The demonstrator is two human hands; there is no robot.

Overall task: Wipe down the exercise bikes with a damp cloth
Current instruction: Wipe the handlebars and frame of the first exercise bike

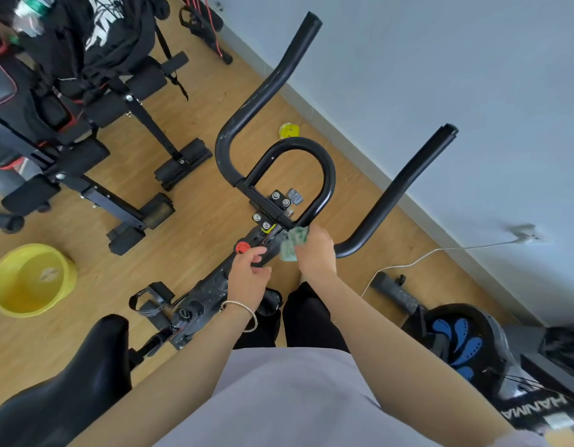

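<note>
Step in hand is judged to be wiping the stem (270, 244) of the bike (211, 285), just below the bolts (276, 196) of the handlebar (269, 85) clamp. It is best done with the cloth (293, 243) wrapped part way round the tube and drawn along it in short, firm strokes, with the folds turned so that a clean face is used. The recesses round the bolts and the red knob (243, 247) should be worked with a cloth corner, since grime is likely lodged there. The frame should be steadied by the other hand so that the bars are not swung. The handlebar tubes look scuffed and are probably yet to be wiped. Right hand (316, 253): clenched round the cloth, green and bunched, which is pressed against the right side of the stem, beside the base of the handlebar loop. Left hand (248, 279): fingers curled on the stem just below the knob, apparently gripping it; how tightly cannot be told. The two hands are near each other, not touching. A yellow basin (8, 285) is set on the floor (198, 101) well to the left, presumably for rinsing. A second bike (466, 343) is seen at lower right, untouched.
</note>
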